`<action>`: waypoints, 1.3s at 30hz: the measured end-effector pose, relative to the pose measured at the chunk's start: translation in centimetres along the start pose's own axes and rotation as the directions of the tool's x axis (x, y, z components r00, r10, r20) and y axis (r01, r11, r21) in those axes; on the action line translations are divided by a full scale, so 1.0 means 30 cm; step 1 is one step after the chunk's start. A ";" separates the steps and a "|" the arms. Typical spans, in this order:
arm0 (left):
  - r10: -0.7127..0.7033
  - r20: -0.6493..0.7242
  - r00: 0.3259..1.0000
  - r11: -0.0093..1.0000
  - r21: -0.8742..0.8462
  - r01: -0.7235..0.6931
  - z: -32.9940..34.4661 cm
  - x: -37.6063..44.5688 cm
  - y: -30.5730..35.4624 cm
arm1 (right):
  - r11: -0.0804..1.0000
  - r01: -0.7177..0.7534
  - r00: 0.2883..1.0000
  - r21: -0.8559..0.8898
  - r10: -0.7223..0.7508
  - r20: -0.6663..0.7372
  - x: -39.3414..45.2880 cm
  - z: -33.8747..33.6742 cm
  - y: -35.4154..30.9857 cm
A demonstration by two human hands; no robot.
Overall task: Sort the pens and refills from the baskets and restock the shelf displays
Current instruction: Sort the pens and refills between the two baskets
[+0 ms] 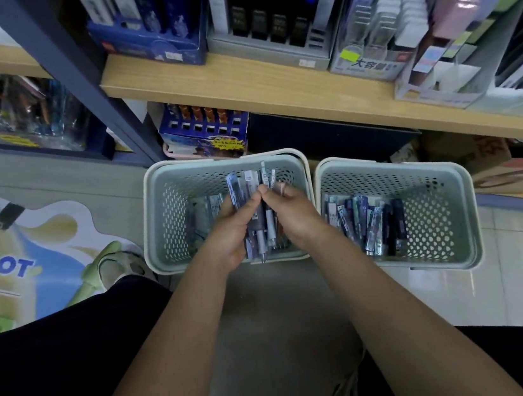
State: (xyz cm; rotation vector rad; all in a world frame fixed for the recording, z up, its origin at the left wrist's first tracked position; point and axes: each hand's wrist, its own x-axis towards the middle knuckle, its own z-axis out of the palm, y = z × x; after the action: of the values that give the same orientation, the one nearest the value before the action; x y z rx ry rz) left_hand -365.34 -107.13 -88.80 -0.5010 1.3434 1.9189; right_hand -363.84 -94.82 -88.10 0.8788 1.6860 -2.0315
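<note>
Here both hands clasp a bundle of pens above the left basket.

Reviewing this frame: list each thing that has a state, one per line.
left hand: grips bundle of pens
right hand: pinches the bundle's top
bundle of pens: held above left basket
left basket: on floor, few packs left
right basket: on floor, packs stacked at its left side

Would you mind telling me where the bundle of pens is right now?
In the head view, the bundle of pens is at centre, gripped between the left hand and right hand above the left basket.
</note>
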 end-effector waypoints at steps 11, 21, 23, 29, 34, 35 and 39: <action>0.008 -0.010 1.000 0.993 0.120 -0.007 -0.005 0.034 0.009 | 0.959 0.006 0.996 -0.282 -0.029 -0.080 0.024 -0.029 -0.042; 0.011 -0.038 0.999 0.998 0.063 -0.008 -0.081 0.010 0.048 | 0.956 -0.093 0.981 -0.278 0.041 -0.189 0.048 -0.017 -0.026; 0.009 -0.043 0.999 0.998 0.069 -0.006 -0.080 0.004 0.050 | 0.938 -0.145 0.964 -0.313 0.062 -0.260 0.061 -0.001 -0.017; -0.006 -0.046 0.999 0.998 0.060 0.009 -0.097 -0.002 0.054 | 0.852 -0.285 0.930 -0.439 0.133 -0.344 0.092 0.056 -0.024; -0.066 -0.061 0.996 0.998 -0.026 0.065 -0.098 -0.003 0.051 | 0.853 -0.261 0.939 -0.453 0.115 -0.325 0.092 0.057 -0.033; -0.083 -0.066 0.994 0.995 -0.053 0.079 -0.097 0.000 0.049 | 0.879 -0.234 0.948 -0.414 0.112 -0.298 0.077 0.047 -0.039; -0.078 -0.057 0.995 0.997 -0.024 0.077 -0.116 0.045 0.014 | 0.991 -0.131 0.988 0.003 0.131 -0.087 0.006 0.010 -0.058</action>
State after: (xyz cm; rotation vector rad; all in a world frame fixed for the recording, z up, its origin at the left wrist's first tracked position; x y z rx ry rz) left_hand -366.86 -109.95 -90.75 -0.6147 1.3216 1.8702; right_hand -365.13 -94.69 -86.91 1.0626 1.6294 -1.9289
